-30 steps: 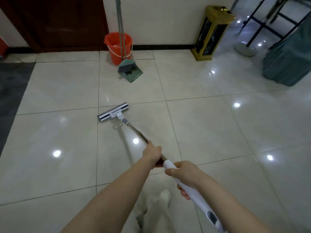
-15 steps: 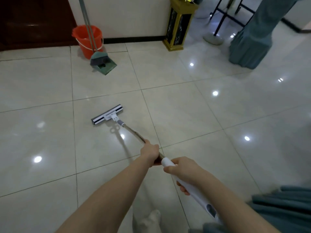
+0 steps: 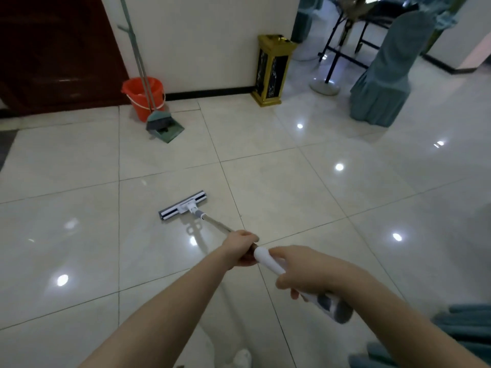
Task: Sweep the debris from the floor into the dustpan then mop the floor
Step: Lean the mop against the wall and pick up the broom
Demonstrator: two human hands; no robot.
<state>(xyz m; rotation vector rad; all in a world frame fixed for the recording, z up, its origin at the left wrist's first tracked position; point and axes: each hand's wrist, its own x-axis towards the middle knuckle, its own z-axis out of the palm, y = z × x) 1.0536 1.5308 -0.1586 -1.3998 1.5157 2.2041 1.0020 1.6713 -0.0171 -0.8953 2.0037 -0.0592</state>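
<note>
The mop (image 3: pixel 210 220) lies out ahead on the pale tiled floor (image 3: pixel 292 181), its flat white and dark head (image 3: pixel 182 205) pressed down on a tile just left of a grout line, angled so its right end sits farther away than its left. From the head a thin metal shaft runs back and to the right into a thicker white handle with a dark end. The left hand (image 3: pixel 240 251) is wrapped fully round the shaft where it meets the white handle, its grip closed tight with the knuckles up. The right hand (image 3: pixel 303 272) sits just behind it on the white handle, fingers curled under and the grip closed as well; the two hands are nearly touching. Both bare forearms reach in from the bottom of the view.

Farther off, by the white wall, a green dustpan (image 3: pixel 167 130) rests on the floor with a broom (image 3: pixel 138 65) standing in it, the broom's long handle leaning up against the wall. Right behind them stands an orange bucket (image 3: pixel 142 98), beside a dark red door (image 3: pixel 53 54). Along the wall to the right is a gold and black bin (image 3: pixel 272 70), and beyond it a chair in a teal cover (image 3: pixel 385 75). More teal cloth shows at the lower right edge
</note>
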